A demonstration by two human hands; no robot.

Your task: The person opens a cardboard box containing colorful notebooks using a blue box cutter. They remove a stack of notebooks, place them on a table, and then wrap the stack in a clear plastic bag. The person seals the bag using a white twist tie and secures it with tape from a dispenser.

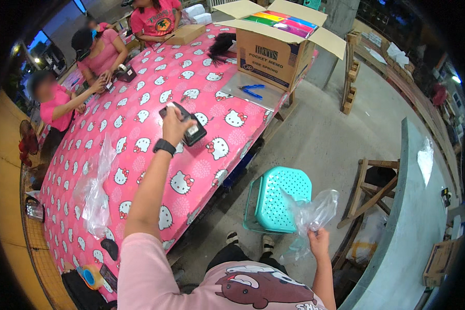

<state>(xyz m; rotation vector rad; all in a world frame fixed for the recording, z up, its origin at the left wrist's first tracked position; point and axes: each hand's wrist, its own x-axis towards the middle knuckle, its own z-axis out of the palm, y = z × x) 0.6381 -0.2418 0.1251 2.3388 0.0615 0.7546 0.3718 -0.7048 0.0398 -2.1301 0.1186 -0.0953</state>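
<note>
My left hand (175, 126) reaches over the pink table and rests on a black tape dispenser (196, 137), its fingers closed at the dispenser's top. Part of the dispenser is hidden under the hand. Off the table to the right, my right hand (319, 239) pinches a crumpled clear plastic bag (323, 205), which hangs in front of a turquoise stool (286, 191). More clear plastic bags (95, 204) lie on the table left of my left forearm.
A cardboard box (266, 59) with raised flaps holds colourful packs at the table's far right corner. Blue pliers (251, 91) lie before it. Several people in pink shirts work along the far left edge, near another black dispenser (125, 73). A grey-green surface (398, 232) stands right.
</note>
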